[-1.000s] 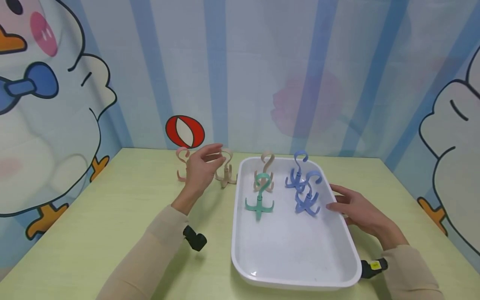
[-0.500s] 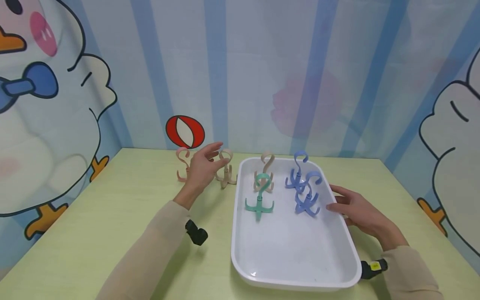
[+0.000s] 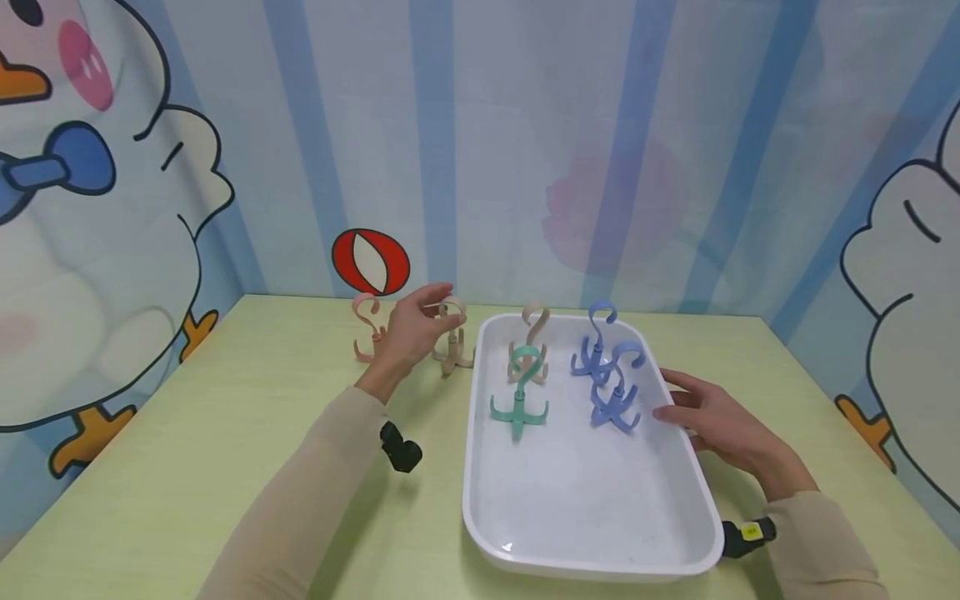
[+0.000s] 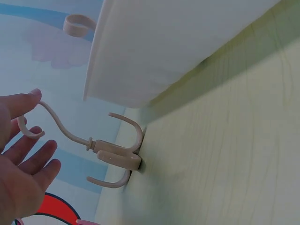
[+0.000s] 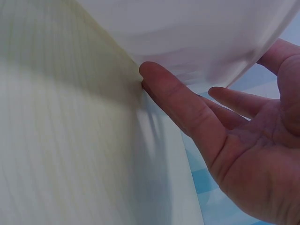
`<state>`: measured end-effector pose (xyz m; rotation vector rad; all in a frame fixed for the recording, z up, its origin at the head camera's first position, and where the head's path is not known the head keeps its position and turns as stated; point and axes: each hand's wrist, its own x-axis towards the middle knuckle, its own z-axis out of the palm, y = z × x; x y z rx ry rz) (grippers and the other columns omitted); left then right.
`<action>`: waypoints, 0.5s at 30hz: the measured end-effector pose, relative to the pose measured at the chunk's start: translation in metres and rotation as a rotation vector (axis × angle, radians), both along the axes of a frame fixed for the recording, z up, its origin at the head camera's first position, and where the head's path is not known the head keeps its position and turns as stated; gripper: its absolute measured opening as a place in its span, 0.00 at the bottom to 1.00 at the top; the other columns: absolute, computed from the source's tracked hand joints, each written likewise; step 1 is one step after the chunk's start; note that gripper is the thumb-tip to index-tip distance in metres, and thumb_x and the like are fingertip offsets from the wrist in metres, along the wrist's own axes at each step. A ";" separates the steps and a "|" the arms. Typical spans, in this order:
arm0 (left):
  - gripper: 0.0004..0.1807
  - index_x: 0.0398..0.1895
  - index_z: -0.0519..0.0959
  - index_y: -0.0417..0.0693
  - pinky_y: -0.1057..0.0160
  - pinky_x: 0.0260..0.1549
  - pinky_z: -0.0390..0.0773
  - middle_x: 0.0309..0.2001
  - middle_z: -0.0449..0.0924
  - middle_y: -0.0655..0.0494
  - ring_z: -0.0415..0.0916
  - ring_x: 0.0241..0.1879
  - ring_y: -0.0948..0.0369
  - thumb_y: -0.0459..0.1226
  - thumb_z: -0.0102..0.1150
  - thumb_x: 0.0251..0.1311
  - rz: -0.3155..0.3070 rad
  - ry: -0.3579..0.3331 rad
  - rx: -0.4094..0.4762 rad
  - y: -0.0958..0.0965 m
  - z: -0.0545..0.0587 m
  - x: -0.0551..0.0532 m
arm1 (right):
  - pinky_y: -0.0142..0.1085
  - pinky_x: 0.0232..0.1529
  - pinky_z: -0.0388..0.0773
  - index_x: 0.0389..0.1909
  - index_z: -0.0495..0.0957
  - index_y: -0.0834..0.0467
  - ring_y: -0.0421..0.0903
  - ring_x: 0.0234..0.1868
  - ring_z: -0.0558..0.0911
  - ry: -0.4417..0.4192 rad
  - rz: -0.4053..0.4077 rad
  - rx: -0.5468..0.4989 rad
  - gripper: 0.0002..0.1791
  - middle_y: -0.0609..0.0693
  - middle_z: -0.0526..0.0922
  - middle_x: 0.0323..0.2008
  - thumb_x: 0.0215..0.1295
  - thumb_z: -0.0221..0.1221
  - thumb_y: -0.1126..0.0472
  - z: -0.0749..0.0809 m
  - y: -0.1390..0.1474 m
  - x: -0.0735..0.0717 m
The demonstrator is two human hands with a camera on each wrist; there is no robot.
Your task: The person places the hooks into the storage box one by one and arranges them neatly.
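A beige multi-prong hook (image 3: 452,354) stands on the table left of the white tray (image 3: 592,500). At its curled top is my left hand (image 3: 416,327), coming in from the left; in the left wrist view the thumb overlaps the beige hook (image 4: 119,159) near its curl, and the other fingers are spread loosely. My right hand (image 3: 720,421) holds the tray's right rim, with one digit over the edge and the other fingers along the outer wall, as the right wrist view shows. A pink hook (image 3: 365,333), partly hidden, stands behind my left hand.
Inside the tray stand a green hook (image 3: 518,408), a second beige hook (image 3: 535,325) and two blue hooks, the nearer blue hook (image 3: 615,406) overlapping the farther one. A patterned cloth (image 3: 502,150) rises behind the table (image 3: 135,508).
My left hand has moved slightly right and forward to the top of the beige hook, uncovering more of the pink hook. The right hand and the tray stay where they were.
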<state>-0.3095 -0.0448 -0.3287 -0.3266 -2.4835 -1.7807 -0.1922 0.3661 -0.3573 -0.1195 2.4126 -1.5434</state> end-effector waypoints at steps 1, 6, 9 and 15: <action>0.34 0.77 0.72 0.54 0.45 0.67 0.78 0.74 0.74 0.50 0.75 0.69 0.49 0.40 0.69 0.69 -0.006 -0.007 0.003 0.000 0.000 -0.001 | 0.51 0.48 0.90 0.86 0.43 0.62 0.56 0.57 0.87 -0.001 -0.001 0.003 0.46 0.77 0.61 0.76 0.78 0.59 0.58 0.000 0.000 0.000; 0.35 0.78 0.70 0.52 0.45 0.69 0.77 0.73 0.74 0.47 0.76 0.67 0.48 0.38 0.69 0.69 -0.038 -0.022 0.006 0.000 -0.003 -0.004 | 0.51 0.49 0.90 0.86 0.43 0.61 0.57 0.58 0.86 -0.003 -0.009 0.017 0.46 0.76 0.62 0.76 0.78 0.60 0.57 -0.001 -0.001 0.000; 0.32 0.76 0.73 0.50 0.45 0.67 0.78 0.69 0.77 0.44 0.77 0.65 0.47 0.37 0.69 0.69 -0.051 -0.012 0.003 0.001 -0.004 -0.006 | 0.51 0.49 0.90 0.86 0.43 0.61 0.57 0.58 0.86 -0.002 -0.011 0.019 0.46 0.76 0.62 0.76 0.78 0.60 0.57 -0.001 -0.001 0.001; 0.24 0.68 0.79 0.46 0.44 0.62 0.80 0.62 0.82 0.44 0.78 0.59 0.49 0.36 0.68 0.70 -0.055 0.014 0.012 0.004 -0.005 -0.007 | 0.51 0.48 0.90 0.86 0.43 0.61 0.56 0.58 0.87 0.002 -0.006 0.016 0.46 0.76 0.61 0.77 0.78 0.60 0.57 0.000 -0.001 0.001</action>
